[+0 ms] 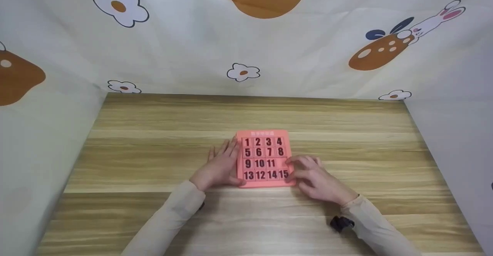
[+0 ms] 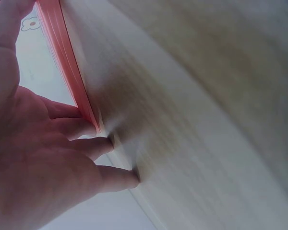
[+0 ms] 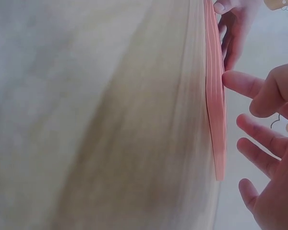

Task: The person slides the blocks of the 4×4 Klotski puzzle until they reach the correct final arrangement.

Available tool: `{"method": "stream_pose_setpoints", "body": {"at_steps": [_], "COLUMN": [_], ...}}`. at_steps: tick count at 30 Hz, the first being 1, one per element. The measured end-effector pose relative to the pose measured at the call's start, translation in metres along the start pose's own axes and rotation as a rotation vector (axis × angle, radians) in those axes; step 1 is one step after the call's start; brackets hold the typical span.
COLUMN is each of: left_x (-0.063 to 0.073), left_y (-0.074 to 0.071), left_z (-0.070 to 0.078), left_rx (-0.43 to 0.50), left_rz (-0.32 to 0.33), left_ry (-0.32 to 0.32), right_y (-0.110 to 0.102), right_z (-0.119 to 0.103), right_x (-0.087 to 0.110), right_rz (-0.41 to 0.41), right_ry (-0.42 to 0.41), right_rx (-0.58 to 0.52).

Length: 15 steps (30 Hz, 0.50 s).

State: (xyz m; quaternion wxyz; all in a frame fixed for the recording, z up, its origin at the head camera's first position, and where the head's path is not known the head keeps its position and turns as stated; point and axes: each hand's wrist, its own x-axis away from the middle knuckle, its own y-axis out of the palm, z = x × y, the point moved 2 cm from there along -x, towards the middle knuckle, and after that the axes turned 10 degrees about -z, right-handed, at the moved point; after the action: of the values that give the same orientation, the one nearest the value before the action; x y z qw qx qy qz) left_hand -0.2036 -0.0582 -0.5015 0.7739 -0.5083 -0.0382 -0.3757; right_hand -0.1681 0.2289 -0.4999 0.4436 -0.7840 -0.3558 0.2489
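Note:
A pink sliding number puzzle (image 1: 265, 184) lies flat on the wooden table, its tiles marked with dark numbers. The slot at the right end of its third row holds no tile. Along the left edge rests my left hand (image 1: 221, 167), fingers spread and fairly straight, thumb at the lower left corner. In the left wrist view, some of its fingertips (image 2: 127, 178) touch the table beside the puzzle frame (image 2: 69, 67). My right hand (image 1: 317, 179) is at the right edge, with fingertips over the vacant slot and the 15 tile (image 1: 283, 174). In the right wrist view, one extended finger (image 3: 242, 84) touches the puzzle.
The wood-grain table (image 1: 161, 121) stretches out around the puzzle on all sides. A pale cloth wall (image 1: 185, 48) with flowers and a rabbit print rises behind it, and plain walls stand at left and right. A dark device (image 1: 341, 223) is on the right wrist.

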Motion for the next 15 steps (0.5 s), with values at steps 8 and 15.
{"method": "stream_pose_setpoints", "body": {"at_steps": [8,15], "left_x": [0.002,0.002], "left_y": [0.0,0.0], "left_z": [0.0,0.001], "left_rx": [-0.001,-0.005], "left_rz": [0.002,0.001], "left_ry": [0.015,0.017], "right_y": [-0.001,0.007], "right_z": [0.001,-0.009], "right_x": [-0.003,-0.011], "right_rz": [0.02,-0.063], "right_ry": [0.098,0.0], "right_rx": [0.116,0.1]}}
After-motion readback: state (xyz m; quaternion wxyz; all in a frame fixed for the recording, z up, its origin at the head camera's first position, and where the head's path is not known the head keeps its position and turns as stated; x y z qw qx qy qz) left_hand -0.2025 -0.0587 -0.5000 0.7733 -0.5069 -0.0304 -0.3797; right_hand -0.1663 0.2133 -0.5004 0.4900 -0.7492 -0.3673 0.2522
